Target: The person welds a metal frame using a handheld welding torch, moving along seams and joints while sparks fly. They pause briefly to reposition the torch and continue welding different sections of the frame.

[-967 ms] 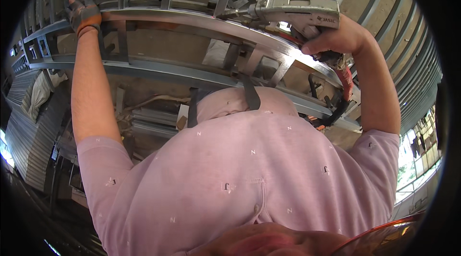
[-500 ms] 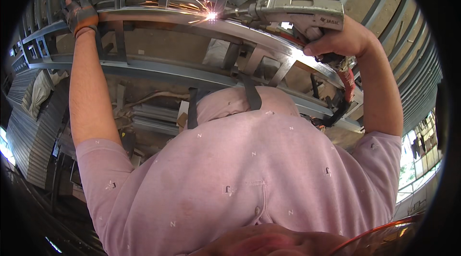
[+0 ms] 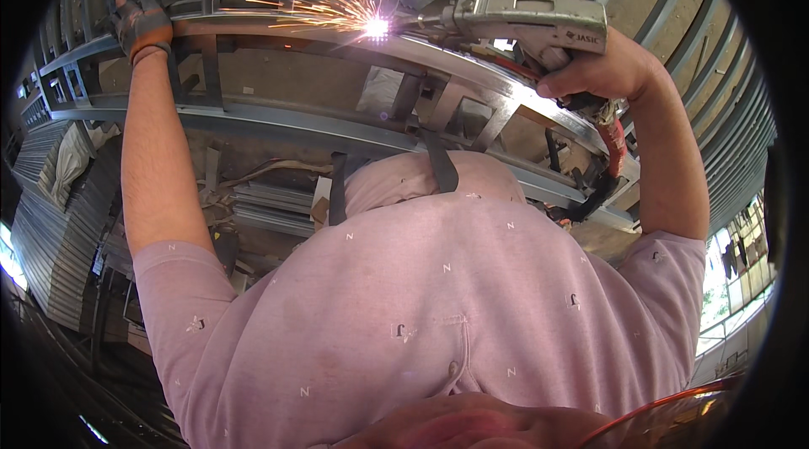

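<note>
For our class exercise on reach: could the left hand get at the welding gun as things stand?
Probably not: the gloved left hand is at the metal frame, well left, sparks spray between it and the welding gun, and the right hand holds the gun.

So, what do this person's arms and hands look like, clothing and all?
The left hand wears a dark grey and orange glove; the right hand shows no glove. The left sleeve and right sleeve are short and pinkish, with small printed marks.
</note>
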Demonstrator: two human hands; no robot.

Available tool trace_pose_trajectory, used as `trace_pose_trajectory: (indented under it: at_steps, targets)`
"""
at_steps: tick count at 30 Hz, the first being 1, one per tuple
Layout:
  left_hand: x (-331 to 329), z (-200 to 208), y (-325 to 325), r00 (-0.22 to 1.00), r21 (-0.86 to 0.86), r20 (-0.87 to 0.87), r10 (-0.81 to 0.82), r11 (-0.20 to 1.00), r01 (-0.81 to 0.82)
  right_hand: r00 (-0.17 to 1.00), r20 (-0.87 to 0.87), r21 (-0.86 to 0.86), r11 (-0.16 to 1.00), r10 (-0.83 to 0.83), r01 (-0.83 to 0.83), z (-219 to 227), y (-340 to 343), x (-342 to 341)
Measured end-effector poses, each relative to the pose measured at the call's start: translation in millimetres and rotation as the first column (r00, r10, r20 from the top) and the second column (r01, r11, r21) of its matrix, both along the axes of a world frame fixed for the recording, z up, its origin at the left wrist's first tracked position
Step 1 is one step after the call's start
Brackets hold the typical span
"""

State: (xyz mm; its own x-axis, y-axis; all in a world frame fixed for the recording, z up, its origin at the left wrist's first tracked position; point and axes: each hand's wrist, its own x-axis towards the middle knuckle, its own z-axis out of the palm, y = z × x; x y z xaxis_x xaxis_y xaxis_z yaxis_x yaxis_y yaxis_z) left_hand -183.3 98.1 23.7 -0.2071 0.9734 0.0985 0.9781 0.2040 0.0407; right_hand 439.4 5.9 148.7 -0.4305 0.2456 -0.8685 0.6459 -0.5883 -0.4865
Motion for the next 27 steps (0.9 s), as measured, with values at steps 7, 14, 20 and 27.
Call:
trace_pose_trajectory:
  at_steps: [7, 14, 20, 27]
  targets:
    - [-13.0, -4.4, 0.5, 1.000, 0.005, 0.002, -0.006, 1.000, 0.006, 0.999, -0.033, 0.039, 0.999, -0.035, 0.036, -2.0, -4.6, 5.5]
    - [-13.8, -6.7, 2.7, 1.000, 0.021, -0.005, -0.007, 1.000, 0.008, 0.996, -0.080, 0.074, 0.996, -0.039, 0.045, -3.0, -5.9, 10.3]
    - [-10.4, -7.5, 2.0, 0.995, 0.034, 0.099, 0.033, 0.999, -0.037, 1.000, -0.017, 0.007, 1.000, -0.016, 0.016, -0.6, -3.0, 14.0]
    - [-7.3, -1.1, -6.0, 0.999, 0.041, 0.047, 0.005, 0.999, -0.007, 0.974, -0.206, 0.138, 0.983, -0.094, 0.124, 18.8, 9.6, 27.3]
